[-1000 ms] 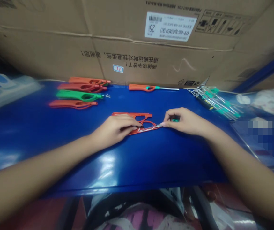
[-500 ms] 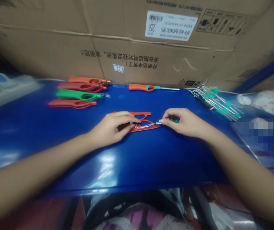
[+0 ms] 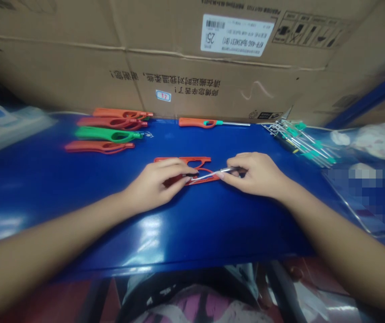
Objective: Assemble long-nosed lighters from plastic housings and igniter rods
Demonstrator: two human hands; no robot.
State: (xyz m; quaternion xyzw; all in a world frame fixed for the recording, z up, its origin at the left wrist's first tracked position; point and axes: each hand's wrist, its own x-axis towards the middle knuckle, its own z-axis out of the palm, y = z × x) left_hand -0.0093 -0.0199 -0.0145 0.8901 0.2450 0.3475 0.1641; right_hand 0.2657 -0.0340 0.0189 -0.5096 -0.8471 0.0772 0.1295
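Observation:
An open orange lighter shell (image 3: 192,160) lies flat at the middle of the blue table (image 3: 192,224). My left hand (image 3: 157,181) rests on its left part, fingers closed and pinching the near end of a thin wire at the shell. My right hand (image 3: 257,172) is closed on a slim metal tube (image 3: 221,171) with wires, which lies slanted across the shell's right end.
Several orange lighter shells (image 3: 118,114) and a green one (image 3: 106,133) lie in a row at the back left. A finished orange lighter (image 3: 209,122) lies at the back centre. A pile of metal tubes with green ends (image 3: 301,140) sits at the back right. Big cardboard boxes (image 3: 185,54) wall the rear.
My right hand has drawn the metal tube further left over the shell and tilted it. My left fingers have shifted slightly along the shell.

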